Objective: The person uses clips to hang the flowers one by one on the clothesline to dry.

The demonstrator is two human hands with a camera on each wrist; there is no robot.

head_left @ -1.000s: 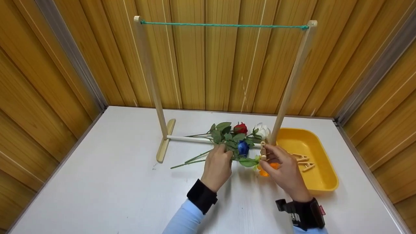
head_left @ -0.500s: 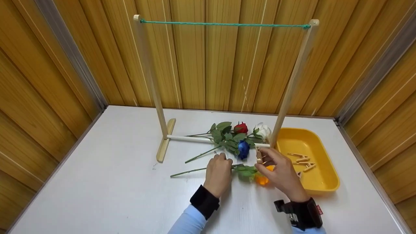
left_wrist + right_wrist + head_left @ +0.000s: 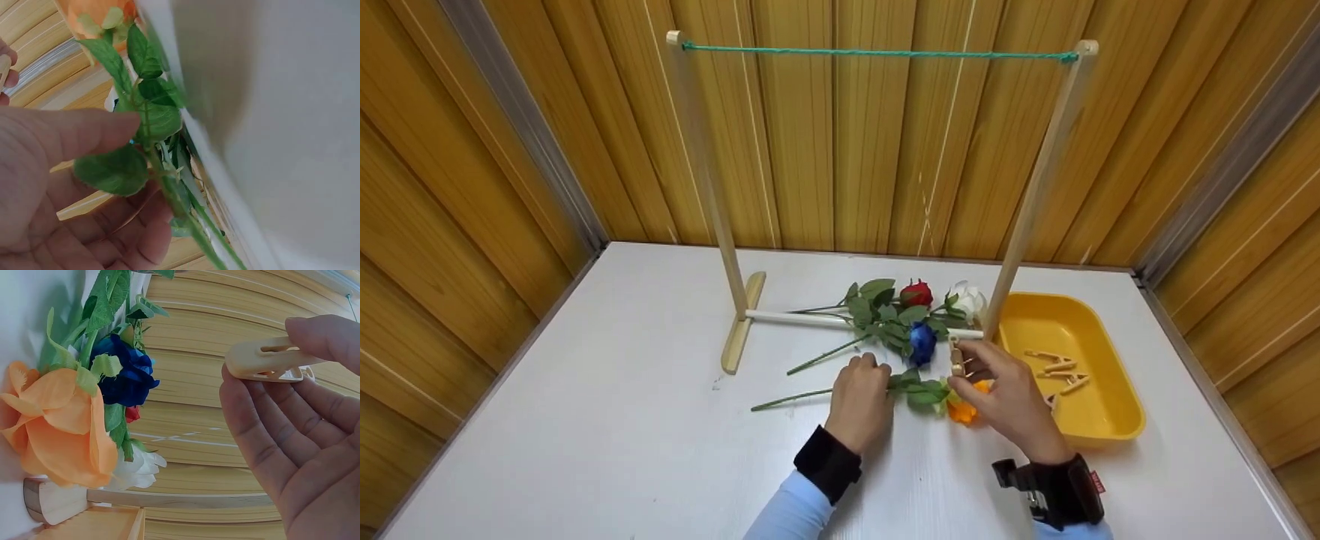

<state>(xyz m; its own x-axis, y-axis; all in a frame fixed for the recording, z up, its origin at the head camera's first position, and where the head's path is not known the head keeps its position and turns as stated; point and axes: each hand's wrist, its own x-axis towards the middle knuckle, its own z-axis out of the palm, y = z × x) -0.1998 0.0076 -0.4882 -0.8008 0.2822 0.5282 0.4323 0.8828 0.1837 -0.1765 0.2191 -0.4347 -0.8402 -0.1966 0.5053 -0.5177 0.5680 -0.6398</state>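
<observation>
My left hand (image 3: 861,399) grips the leafy green stem of an orange rose (image 3: 961,412), low over the white table. In the left wrist view, thumb and fingers close round the stem (image 3: 169,188) just below its leaves. My right hand (image 3: 1011,397) pinches a pale clothes peg (image 3: 261,359) between thumb and fingertips, above and beside the orange bloom. Behind both hands lie a blue rose (image 3: 922,343), a red rose (image 3: 916,294) and a white rose (image 3: 967,301), with their leaves overlapping the rack's bottom bar.
A wooden rack stands behind, with a left post (image 3: 712,195), a right post (image 3: 1039,195) and a green cord (image 3: 877,52) strung between their tops. At the right is a yellow tray (image 3: 1125,409) holding several pegs (image 3: 1069,381). Wood-look walls (image 3: 870,150) enclose the table.
My left hand has drawn the orange rose towards me, apart from the other roses. My right hand, still holding the peg, has shifted slightly left and down.
</observation>
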